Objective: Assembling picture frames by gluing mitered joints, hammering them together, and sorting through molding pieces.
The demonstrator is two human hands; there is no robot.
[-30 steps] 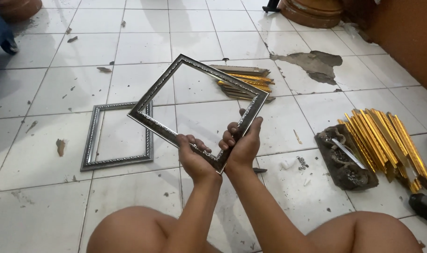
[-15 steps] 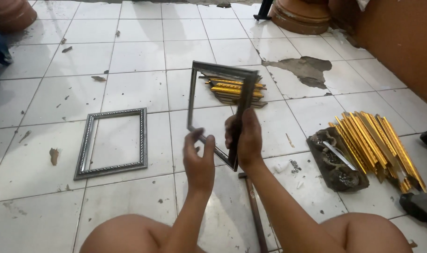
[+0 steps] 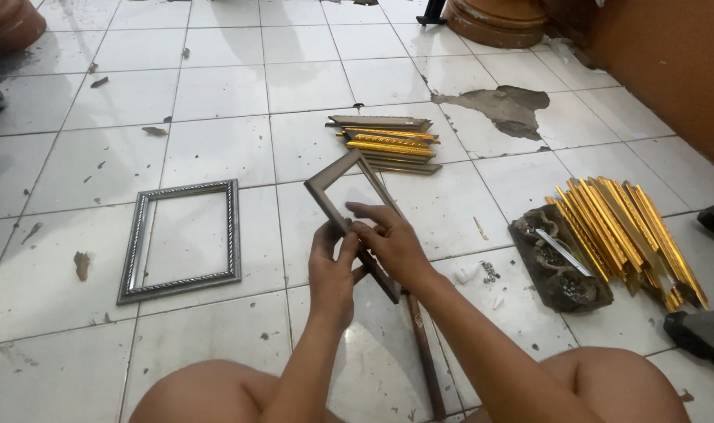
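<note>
I've got both hands, L [image 3: 331,270] & R [image 3: 392,244], gripping the small dark frame [image 3: 335,175] back-side up above the tiled floor [image 3: 216,78], w/ silver frame [image 3: 180,239] lying flat to the left.

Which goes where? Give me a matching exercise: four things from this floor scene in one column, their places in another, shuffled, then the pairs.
1. silver frame
2. brown frame
3. fanned gold strips
4. small moulding stack

A. held in both hands
B. flat on tiles, person's left
C. floor, far right
D. floor beyond the hands

Pairs: 1-B, 2-A, 3-C, 4-D
</note>
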